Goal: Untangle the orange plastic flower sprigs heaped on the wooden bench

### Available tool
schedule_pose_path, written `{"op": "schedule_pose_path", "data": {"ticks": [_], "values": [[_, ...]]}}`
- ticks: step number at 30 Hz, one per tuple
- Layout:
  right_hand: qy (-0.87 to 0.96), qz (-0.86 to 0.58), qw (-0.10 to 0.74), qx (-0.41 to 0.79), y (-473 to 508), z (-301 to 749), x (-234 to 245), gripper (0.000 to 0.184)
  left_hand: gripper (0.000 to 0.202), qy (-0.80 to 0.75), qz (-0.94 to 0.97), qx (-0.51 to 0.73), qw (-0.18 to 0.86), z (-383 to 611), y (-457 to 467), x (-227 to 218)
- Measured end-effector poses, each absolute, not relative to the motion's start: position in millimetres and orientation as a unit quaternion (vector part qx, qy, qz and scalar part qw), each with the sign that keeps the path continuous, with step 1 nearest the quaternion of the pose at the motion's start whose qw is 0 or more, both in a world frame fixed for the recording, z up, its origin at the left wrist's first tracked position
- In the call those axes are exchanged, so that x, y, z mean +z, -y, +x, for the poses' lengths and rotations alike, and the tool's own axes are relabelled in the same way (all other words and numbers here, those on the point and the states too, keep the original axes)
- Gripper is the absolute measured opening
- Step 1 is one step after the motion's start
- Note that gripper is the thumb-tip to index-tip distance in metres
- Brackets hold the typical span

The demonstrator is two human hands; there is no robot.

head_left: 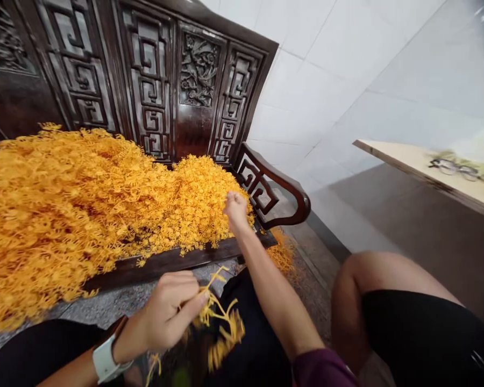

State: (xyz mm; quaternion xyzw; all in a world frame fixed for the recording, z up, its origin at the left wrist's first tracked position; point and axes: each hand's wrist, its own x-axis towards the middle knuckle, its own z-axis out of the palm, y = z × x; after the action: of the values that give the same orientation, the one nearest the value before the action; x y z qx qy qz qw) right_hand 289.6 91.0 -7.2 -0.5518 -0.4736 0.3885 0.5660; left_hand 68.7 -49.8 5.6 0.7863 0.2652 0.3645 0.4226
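My left hand, with a pale watch on its wrist, is closed in a pinch. From its fingers stick out thin, branching yellow plastic sprigs, partly blurred. My right hand reaches out to the right end of a large heap of orange-yellow plastic flower-like pieces. Its fingers are curled into a fist just over or against the heap, and whatever lies inside them is hidden. The heap covers the seat of a dark carved wooden bench.
The bench's curved armrest stands right of my right hand. More orange pieces lie on the floor below it. A bare knee and black shorts are at the right. Glasses rest on a wooden tabletop.
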Motion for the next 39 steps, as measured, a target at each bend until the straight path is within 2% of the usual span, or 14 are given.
{"op": "schedule_pose_path", "data": {"ticks": [3, 8, 11, 13, 15, 17, 18, 19, 22, 24, 27, 29, 34, 39], "values": [[0.500, -0.532, 0.517, 0.446, -75, 310, 6, 0.048, 0.049, -0.350, 0.706, 0.403, 0.465, 62, 41, 2], [0.704, -0.297, 0.114, 0.635, -24, 315, 42, 0.038, 0.045, -0.447, 0.397, 0.516, 0.613, 30, -12, 4], [0.712, -0.112, -0.038, 0.692, -9, 297, 53, 0.034, 0.040, -0.407, 0.212, 0.507, 0.729, 11, -33, 8], [0.699, 0.065, -0.137, 0.699, -1, 277, 54, 0.030, 0.040, -0.401, 0.166, 0.487, 0.758, 5, -38, 8], [0.687, 0.200, -0.182, 0.675, 10, 259, 53, 0.024, 0.039, -0.403, 0.159, 0.479, 0.763, 6, -38, 5], [0.704, 0.258, -0.152, 0.644, 24, 252, 55, 0.028, 0.039, -0.397, 0.161, 0.472, 0.770, 10, -36, 1], [0.723, 0.251, -0.097, 0.637, 28, 253, 56, 0.037, 0.038, -0.394, 0.161, 0.467, 0.775, 13, -35, 0], [0.746, 0.207, 0.001, 0.633, 30, 257, 57, 0.045, 0.038, -0.394, 0.161, 0.464, 0.777, 15, -34, -2], [0.724, -0.068, 0.393, 0.563, 12, 275, 53, 0.060, 0.037, -0.396, 0.165, 0.457, 0.779, 21, -35, -6], [0.589, -0.229, 0.532, 0.564, -11, 284, 42, 0.064, 0.037, -0.394, 0.170, 0.452, 0.782, 23, -38, -9], [0.297, -0.365, 0.550, 0.690, -36, 284, 20, 0.027, 0.037, -0.387, 0.169, 0.437, 0.794, 28, -42, -11], [0.202, -0.380, 0.542, 0.722, -36, 278, 9, 0.013, 0.036, -0.384, 0.168, 0.432, 0.799, 32, -42, -11], [0.401, -0.394, 0.571, 0.598, -12, 268, 6, 0.014, 0.033, -0.376, 0.187, 0.442, 0.793, 44, -35, -7], [0.497, -0.440, 0.502, 0.553, -11, 261, -3, 0.023, 0.028, -0.339, 0.239, 0.454, 0.789, 48, -29, -10]]}}
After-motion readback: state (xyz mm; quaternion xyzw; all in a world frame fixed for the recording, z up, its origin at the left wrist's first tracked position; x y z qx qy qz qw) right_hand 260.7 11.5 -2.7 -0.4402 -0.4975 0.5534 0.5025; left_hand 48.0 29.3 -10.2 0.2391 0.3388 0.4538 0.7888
